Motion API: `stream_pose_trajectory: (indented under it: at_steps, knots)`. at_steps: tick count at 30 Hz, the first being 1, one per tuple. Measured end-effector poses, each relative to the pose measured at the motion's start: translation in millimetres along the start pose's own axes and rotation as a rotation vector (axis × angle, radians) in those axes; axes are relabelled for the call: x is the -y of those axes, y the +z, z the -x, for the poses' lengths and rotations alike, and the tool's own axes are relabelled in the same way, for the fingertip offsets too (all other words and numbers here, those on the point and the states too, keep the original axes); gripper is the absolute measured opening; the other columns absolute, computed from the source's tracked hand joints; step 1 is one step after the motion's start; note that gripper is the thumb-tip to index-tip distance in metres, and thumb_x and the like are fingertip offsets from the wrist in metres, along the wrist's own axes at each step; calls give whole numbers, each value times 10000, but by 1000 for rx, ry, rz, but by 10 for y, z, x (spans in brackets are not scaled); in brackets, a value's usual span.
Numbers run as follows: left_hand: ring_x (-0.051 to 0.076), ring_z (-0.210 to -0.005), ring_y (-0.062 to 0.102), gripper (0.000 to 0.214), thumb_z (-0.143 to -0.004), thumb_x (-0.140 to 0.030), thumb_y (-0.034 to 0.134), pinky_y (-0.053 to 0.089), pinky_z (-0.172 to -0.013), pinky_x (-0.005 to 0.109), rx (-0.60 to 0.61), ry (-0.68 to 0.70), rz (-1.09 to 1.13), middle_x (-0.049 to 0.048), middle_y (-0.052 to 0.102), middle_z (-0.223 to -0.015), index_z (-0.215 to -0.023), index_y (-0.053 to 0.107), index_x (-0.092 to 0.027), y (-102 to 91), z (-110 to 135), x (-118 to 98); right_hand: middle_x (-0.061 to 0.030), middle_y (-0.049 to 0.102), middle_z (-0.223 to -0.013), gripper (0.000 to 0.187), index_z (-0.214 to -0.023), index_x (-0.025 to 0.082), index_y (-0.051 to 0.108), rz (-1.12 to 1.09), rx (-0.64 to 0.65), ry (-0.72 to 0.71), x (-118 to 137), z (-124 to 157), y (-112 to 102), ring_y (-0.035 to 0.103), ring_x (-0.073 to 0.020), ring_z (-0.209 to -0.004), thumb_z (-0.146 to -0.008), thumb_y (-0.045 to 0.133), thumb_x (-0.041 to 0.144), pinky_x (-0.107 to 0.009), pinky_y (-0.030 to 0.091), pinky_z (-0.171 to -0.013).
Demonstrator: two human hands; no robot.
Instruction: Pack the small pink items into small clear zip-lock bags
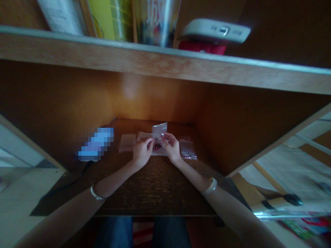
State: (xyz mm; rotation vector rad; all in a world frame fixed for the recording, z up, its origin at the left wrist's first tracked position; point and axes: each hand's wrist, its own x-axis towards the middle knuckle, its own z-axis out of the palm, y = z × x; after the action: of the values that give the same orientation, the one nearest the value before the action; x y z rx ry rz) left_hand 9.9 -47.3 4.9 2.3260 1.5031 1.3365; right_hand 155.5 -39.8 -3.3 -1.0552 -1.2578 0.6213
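We have our two hands close together over the middle of the dark wooden surface [155,186], with a small clear bag [159,129] between them, its upper part standing up just beyond our fingertips. Our left hand [142,152] is at the bag's left side, thumb and fingers drawn toward each other; our right hand [172,148] is at its right side, fingers bent and thumb reaching inward. Both seem to be at the plastic, but the fingertips are too small for us to tell whether either one is pinching it. Small dark and pinkish pieces [157,148] lie in the gap between our hands, low against the clear plastic; we cannot tell whether they are inside the bag. Just left of our left hand we have a stack of flat pale packets [127,143], and just right of our right hand some clear packets [188,148] lie flat. Farther left, well apart from our hands, a blurred-out device [95,143] rests near the side wall.
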Motion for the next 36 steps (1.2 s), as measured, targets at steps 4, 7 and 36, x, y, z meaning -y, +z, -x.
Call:
stream_pose_trajectory:
  at_steps: [4, 7, 36]
  knots:
    - [192, -778, 653, 145, -883, -238, 516, 504, -749, 308, -79, 36, 172, 58, 706, -837, -863, 652, -191, 10, -6, 18, -29, 670, -750, 216, -828, 185, 635, 0, 24, 58, 17, 6, 13, 595, -164, -681, -756, 618, 387, -278, 466, -645]
    - [183, -794, 647, 143, -893, -243, 499, 502, -761, 303, -131, 28, 246, 50, 699, -849, -861, 631, -197, -7, -12, 4, -18, 659, -736, 224, -837, 189, 624, -27, 34, 67, 57, 22, 15, 585, -155, -666, -769, 608, 402, -266, 463, -630]
    - [151, -768, 604, 122, -879, -301, 529, 489, -666, 251, -103, -58, 433, 20, 610, -812, -819, 555, -198, -16, -29, -13, -37, 656, -784, 186, -772, 190, 638, 37, 33, -40, 168, 37, -30, 595, -158, -718, -789, 608, 373, -269, 451, -641]
